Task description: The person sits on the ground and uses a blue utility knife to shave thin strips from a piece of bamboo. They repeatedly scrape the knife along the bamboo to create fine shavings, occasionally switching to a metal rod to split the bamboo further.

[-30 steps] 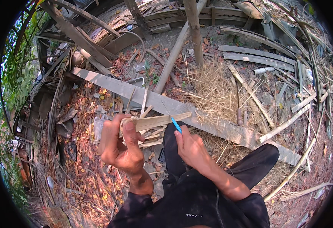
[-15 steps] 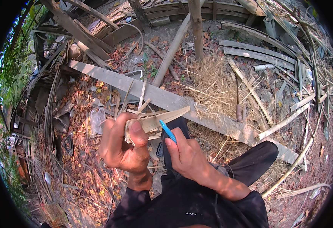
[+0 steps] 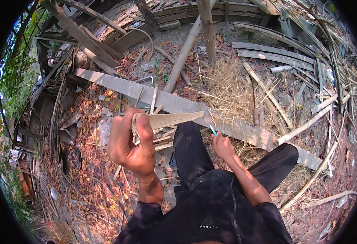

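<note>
Raised at the centre left, my left hand (image 3: pixel 133 144) pinches a pale split piece of wood or bamboo (image 3: pixel 172 119) between thumb and bent fingers. The piece tapers to the right, its far end over the grey plank. Away from that end, lower and to the right, my right hand (image 3: pixel 224 147) is closed round a thin blue-handled knife (image 3: pixel 213 131). Only the front of its handle and a small light tip show above the fingers. Below the left hand lie several pale split strips (image 3: pixel 164 145), partly covered by the hand and the held piece.
A long grey plank (image 3: pixel 117 83) crosses the ground in front of my knees. Dry straw (image 3: pixel 227 85) is heaped behind it, beside a tool with a wooden handle (image 3: pixel 255 117). Poles (image 3: pixel 304 127) lie right; an upright post (image 3: pixel 207 32) stands ahead. Dry leaves (image 3: pixel 91 162) cover ground left.
My right hand has moved right and away from the held piece, taking the blue knife with it. My left hand keeps its hold and has shifted slightly.
</note>
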The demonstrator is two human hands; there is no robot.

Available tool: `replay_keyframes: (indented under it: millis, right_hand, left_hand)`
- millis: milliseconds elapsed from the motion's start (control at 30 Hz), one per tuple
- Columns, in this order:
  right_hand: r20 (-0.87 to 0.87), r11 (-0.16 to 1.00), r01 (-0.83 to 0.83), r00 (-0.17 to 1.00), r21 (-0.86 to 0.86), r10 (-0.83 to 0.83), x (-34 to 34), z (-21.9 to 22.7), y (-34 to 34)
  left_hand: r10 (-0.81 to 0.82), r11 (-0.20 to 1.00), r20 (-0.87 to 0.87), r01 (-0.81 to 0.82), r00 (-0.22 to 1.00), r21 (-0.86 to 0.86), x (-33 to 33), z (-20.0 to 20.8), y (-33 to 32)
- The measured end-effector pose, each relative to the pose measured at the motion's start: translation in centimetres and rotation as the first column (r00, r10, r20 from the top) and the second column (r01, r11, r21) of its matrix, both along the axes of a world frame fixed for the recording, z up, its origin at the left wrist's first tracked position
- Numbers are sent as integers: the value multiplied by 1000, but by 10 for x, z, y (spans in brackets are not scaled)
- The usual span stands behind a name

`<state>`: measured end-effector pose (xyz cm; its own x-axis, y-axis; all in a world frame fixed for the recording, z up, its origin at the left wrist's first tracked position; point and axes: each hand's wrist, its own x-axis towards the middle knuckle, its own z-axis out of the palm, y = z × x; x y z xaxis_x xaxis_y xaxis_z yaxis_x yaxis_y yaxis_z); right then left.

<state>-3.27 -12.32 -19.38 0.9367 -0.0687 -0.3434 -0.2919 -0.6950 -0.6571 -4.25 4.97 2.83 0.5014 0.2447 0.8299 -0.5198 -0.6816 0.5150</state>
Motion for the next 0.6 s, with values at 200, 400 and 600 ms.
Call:
replay_keyframes:
  millis: [200,400,600]
  right_hand:
    - [360,893,-194,932,407,39,-12,100,3]
    - [527,854,-310,849,419,50,-14,138,29]
    - [401,970,-177,911,169,97,6,43,47]
  left_hand:
    - [-9,998,28,11,1000,-62,13,-2,-4]
    - [-4,996,10,5,1000,-84,16,-3,-5]
    - [-22,986,16,24,1000,-167,19,-7,-1]
